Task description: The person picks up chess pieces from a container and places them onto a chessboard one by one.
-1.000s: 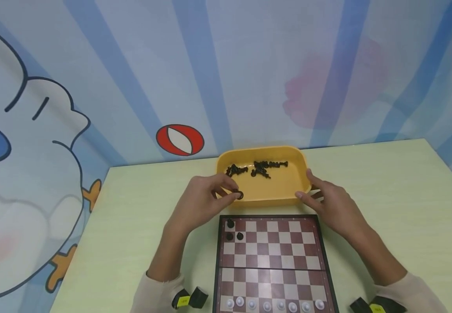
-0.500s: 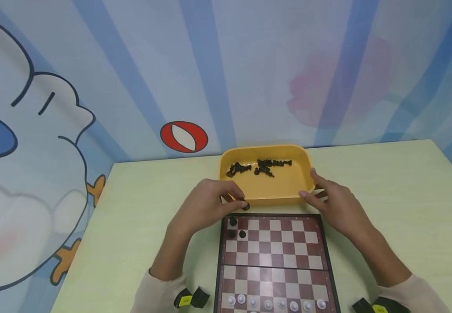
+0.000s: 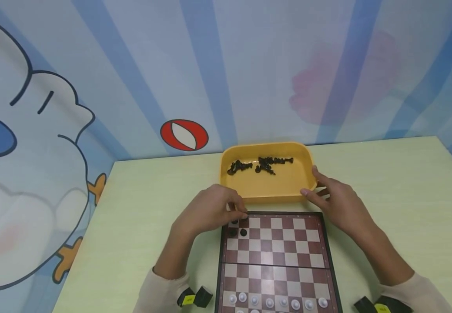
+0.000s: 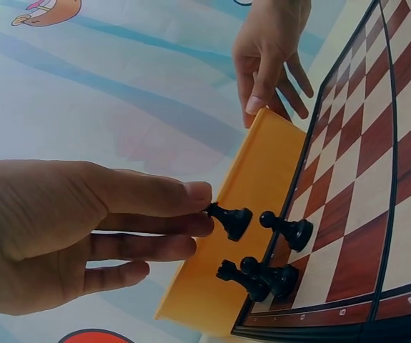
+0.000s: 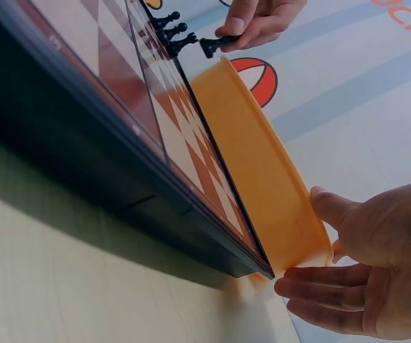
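My left hand [image 3: 212, 209] pinches a black chess piece [image 4: 232, 220] between thumb and fingers, base downward, above the far left corner of the chessboard [image 3: 276, 256]. Its top is hidden by the fingertips. Close by on the board stand a black rook [image 4: 242, 281] and two black pawns, one pawn [image 4: 289, 230] nearer the middle and one pawn [image 4: 282, 280] beside the rook. My right hand [image 3: 337, 204] holds the near right corner of the yellow tray [image 3: 272, 200], its thumb and fingers spread around the rim.
Inside the tray lie several black chess pieces [image 3: 266, 165] in loose heaps. White pawns [image 3: 269, 303] line the near part of the board. The pale tabletop [image 3: 143, 208] ends at a printed wall [image 3: 257, 78] right behind the tray.
My left hand has brought the black piece out from over the tray's near left edge, toward me, to above the board's far left corner. My right hand stays at the tray.
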A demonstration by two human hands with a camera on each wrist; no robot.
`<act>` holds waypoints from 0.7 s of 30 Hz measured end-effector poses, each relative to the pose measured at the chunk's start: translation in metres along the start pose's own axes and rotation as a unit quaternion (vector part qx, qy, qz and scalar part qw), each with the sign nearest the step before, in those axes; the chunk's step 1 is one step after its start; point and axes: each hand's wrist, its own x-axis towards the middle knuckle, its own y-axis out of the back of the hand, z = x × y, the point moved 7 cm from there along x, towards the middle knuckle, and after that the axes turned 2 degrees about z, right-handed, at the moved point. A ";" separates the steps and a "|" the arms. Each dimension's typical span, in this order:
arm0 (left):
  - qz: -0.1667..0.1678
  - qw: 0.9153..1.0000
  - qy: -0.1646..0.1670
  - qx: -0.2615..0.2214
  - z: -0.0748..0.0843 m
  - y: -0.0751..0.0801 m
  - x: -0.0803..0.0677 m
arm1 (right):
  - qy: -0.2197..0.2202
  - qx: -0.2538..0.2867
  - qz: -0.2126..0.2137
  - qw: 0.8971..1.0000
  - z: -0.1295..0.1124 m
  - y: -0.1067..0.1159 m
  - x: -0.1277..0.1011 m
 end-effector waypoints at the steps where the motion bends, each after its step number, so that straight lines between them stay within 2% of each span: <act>1: -0.006 1.000 -0.001 0.002 0.000 -0.002 0.000 | 0.000 0.000 0.000 1.000 0.000 0.000 0.000; 5: -0.020 1.000 -0.012 0.011 0.001 -0.006 0.002 | 0.002 0.002 -0.001 1.000 0.000 0.000 0.000; 12: -0.026 0.998 -0.041 0.036 0.003 -0.010 0.004 | -0.001 0.002 -0.001 1.000 0.000 0.001 -0.001; 21: -0.034 0.998 -0.045 0.034 0.004 -0.012 0.003 | 0.002 0.001 -0.002 1.000 0.000 0.001 0.000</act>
